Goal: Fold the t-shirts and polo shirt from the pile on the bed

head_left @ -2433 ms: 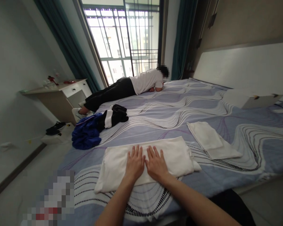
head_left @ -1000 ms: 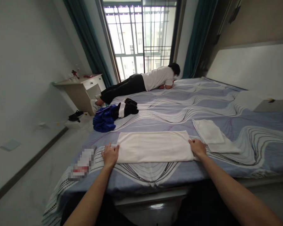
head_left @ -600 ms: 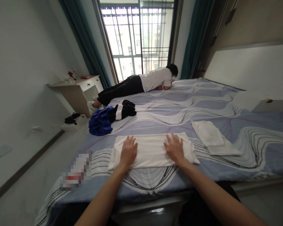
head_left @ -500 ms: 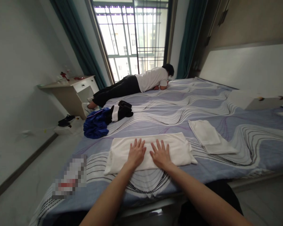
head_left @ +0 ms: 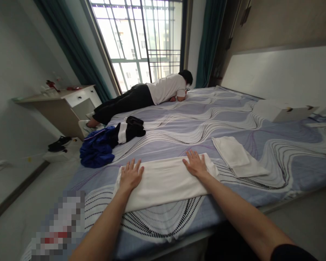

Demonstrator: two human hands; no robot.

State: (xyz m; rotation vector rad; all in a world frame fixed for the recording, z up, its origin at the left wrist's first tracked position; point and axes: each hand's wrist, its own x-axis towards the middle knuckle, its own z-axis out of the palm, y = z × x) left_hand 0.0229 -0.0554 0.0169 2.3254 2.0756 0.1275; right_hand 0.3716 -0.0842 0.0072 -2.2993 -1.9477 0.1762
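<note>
Left hand (head_left: 130,175) and right hand (head_left: 196,164) unclenched, palms down, on smooth, oblong white cloth (head_left: 163,181); wave-patterned bedspread (head_left: 176,139) beneath

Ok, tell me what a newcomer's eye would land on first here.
Probably the bright barred window at the back, with a person lying on the bed before it. Nearer, the left hand and right hand rest open on a folded white cloth, toward opposite ends. A bunched blue garment lies beyond, at picture left.
</note>
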